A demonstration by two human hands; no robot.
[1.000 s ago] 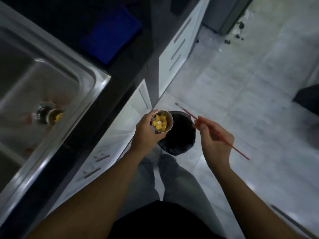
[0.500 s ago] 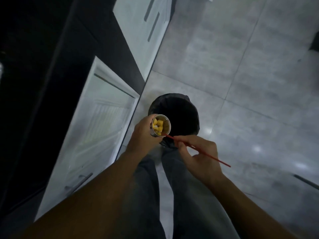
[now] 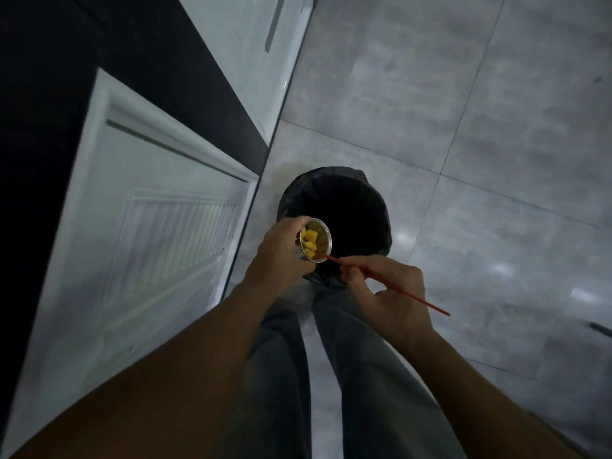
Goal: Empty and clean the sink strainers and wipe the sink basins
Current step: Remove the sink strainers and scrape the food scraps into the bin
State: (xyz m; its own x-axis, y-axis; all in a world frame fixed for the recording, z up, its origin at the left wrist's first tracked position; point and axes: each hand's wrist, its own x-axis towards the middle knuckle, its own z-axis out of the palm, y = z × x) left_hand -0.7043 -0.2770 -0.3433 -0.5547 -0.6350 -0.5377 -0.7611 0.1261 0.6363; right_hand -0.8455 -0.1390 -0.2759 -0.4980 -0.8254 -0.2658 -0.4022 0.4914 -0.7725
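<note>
Over the black-lined trash bin (image 3: 298, 190) by the white cabinet door (image 3: 149, 243), we had the sink strainer (image 3: 323, 241) tipped sideways. Our left hand (image 3: 281, 253) was wrapped round its metal cup from the cabinet side, so the open mouth faced out over the bin. A clump of yellow food chunks (image 3: 309, 241) sat stuck inside, hence the thin red stick (image 3: 427, 304). Our right hand (image 3: 387, 293) pinched it like a pen, with the tip poking in at the strainer's lower rim. Keeping it all above the liner meant anything pried loose should've dropped in, not onto the grey tiles (image 3: 496, 160). We'd say the emptying was barely underway, with rinsing and the basins yet to come. The sink wasn't in view.
</note>
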